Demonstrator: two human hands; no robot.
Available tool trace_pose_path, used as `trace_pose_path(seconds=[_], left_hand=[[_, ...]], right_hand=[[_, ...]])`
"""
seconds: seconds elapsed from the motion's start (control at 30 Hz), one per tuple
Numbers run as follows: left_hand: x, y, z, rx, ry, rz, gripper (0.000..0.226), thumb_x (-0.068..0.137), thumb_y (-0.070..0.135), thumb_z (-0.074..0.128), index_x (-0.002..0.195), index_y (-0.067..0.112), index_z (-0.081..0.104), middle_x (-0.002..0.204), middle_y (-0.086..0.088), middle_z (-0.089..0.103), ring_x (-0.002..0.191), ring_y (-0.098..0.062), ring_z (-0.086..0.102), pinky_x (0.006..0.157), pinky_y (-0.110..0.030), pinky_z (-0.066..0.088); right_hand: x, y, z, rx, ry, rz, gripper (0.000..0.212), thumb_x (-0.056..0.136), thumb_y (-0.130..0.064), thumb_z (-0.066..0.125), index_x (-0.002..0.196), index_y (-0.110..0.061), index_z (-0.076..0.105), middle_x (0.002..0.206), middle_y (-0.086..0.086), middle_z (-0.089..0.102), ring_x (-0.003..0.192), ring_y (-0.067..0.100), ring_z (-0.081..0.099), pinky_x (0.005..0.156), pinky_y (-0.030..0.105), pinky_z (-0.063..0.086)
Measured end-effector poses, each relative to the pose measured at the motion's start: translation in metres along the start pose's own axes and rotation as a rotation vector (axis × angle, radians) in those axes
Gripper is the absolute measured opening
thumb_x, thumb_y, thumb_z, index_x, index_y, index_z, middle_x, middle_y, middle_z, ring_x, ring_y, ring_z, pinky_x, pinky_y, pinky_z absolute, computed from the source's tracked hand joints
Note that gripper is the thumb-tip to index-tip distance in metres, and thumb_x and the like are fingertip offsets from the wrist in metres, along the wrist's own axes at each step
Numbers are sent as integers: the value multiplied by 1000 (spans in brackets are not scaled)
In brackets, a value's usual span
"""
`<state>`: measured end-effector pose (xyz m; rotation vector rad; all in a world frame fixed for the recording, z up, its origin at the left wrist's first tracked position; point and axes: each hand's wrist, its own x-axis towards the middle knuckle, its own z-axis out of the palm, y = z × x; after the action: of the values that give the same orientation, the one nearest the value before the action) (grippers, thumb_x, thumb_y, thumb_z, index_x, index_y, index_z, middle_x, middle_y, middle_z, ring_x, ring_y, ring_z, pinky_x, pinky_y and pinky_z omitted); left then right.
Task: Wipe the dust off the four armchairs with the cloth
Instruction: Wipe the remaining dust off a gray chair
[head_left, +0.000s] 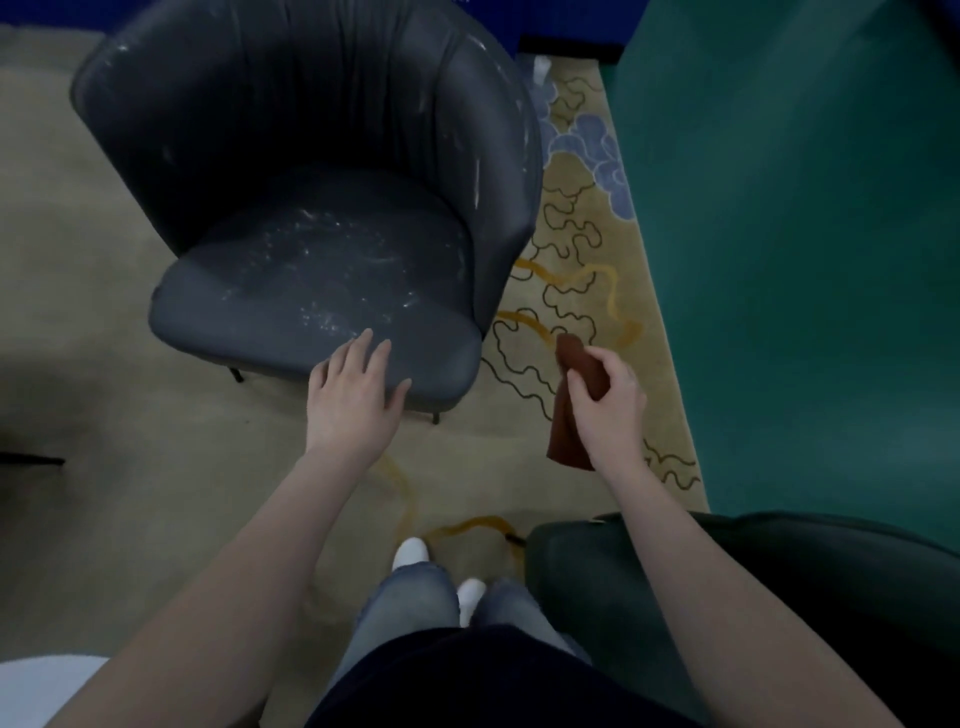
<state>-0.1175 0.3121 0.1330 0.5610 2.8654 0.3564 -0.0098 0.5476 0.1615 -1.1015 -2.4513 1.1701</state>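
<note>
Head view shows the grey armchair (311, 208) with white dust (332, 260) across its seat and along the arm nearer the cloth. Wiping of this chair is judged not yet begun. The left hand (356, 400) lies flat, fingers spread, on the seat's front edge. The right hand (608, 400) grips the brown cloth (569, 441) beside the chair, above the carpet (571, 260), clear of the upholstery. A second, dark armchair (779, 571) sits at lower right, its condition unclear. The other two armchairs are out of view.
</note>
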Motion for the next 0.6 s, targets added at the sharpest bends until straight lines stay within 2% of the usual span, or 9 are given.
trace_pose_path(seconds=[0.23, 0.33, 0.6], left_hand=[[22, 0, -11, -11, -9, -35, 57, 100, 43, 49, 148, 14, 40, 156, -9, 36, 142, -30, 34, 114, -45, 26], [38, 11, -13, 9, -11, -33, 58, 101, 43, 46, 150, 14, 38, 157, -7, 35, 144, -27, 30, 115, -43, 22], [106, 84, -4, 37, -31, -20, 57, 100, 42, 48, 149, 13, 40, 154, -8, 40, 144, -27, 33, 116, -43, 23]], right_hand=[[32, -12, 5, -19, -13, -48, 29, 94, -18, 61, 123, -20, 61, 121, 1, 60, 110, 14, 52, 91, 27, 37], [53, -11, 4, -5, -18, -51, 31, 93, -19, 62, 124, -20, 60, 121, 1, 59, 111, 14, 52, 94, 28, 39], [143, 4, -36, 25, 5, -44, 29, 92, -19, 62, 121, -21, 62, 119, 0, 62, 111, 18, 55, 100, 37, 44]])
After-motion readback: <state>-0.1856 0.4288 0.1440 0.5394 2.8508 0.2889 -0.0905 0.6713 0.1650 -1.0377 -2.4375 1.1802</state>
